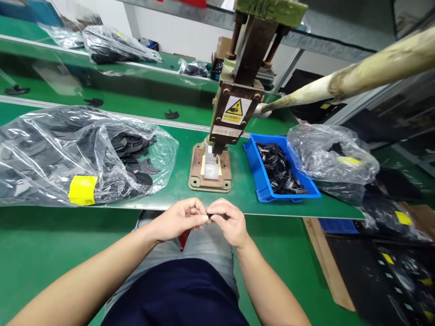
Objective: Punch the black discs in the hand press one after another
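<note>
My left hand [183, 218] and my right hand [230, 222] meet at the front edge of the green table, fingertips pinched around a small black part [210, 216] that is mostly hidden. Just beyond them stands a hand press [234, 108] with a metal base [211, 183] and a pale block [211, 171] under its ram. A blue bin [260, 181] of small black parts [280, 170] sits right of the press. On the left lies a clear plastic bag [50, 154] full of flat, curved black pieces [132, 147].
The press's long lever [340, 83] reaches out to the upper right. Behind the blue bin's right side rests another plastic bag [333, 158]. Loose black pieces [171, 114] lie on the green surface behind the press. More bags [115, 45] are on the back shelf.
</note>
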Demonstrator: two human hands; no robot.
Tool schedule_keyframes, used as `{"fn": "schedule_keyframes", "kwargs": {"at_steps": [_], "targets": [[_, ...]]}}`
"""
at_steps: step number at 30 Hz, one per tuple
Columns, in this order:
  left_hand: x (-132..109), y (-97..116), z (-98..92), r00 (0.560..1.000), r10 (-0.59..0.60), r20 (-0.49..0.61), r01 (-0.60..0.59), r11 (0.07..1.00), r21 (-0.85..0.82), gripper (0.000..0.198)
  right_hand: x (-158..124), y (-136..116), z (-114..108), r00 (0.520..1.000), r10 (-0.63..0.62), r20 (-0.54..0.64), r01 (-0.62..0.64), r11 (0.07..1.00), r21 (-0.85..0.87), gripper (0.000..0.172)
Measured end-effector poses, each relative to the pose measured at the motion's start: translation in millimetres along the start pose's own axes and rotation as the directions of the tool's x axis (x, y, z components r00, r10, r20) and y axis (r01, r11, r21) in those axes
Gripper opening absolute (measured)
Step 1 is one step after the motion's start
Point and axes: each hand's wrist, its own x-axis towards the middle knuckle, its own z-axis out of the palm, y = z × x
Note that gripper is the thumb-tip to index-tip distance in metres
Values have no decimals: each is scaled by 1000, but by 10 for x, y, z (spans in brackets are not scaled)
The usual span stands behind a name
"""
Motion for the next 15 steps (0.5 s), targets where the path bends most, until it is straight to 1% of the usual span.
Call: {"fn": "schedule_keyframes", "kwargs": {"at_steps": [2,4,5,7,8,10,12,13,15], "targets": [[52,-31,-13,998,-51,40,55,995,-88,35,54,-43,-46,998,-13,64,15,999,-33,20],[120,-29,-54,999,-33,35,36,994,-102,38,103,-95,-118,996,-24,80,30,997,-72,22],[167,-10,-91,1000,-6,14,7,997,-80,40,127,-126,-172,997,-30,66,36,995,-95,22],[298,59,-203,994,81,-69,-79,997,23,46,184,-203,-325,999,-47,1,46,989,-143,19],[385,103,-275,982,141,-128,-129,987,95,48,224,-253,-424,997,-60,-44,52,985,-166,16],[596,192,-438,931,270,-243,-220,951,215,45,343,-385,-650,986,-99,-137,69,976,-208,14],[832,263,-594,872,367,-323,-279,916,288,40,523,-575,-878,950,-173,-259,108,963,-247,13],[947,290,-657,849,400,-345,-290,899,329,37,635,-695,-976,918,-226,-327,140,954,-266,13],[1142,335,-745,820,454,-348,-273,846,459,31,884,-981,-1117,813,-362,-456,243,923,-299,16]]}}
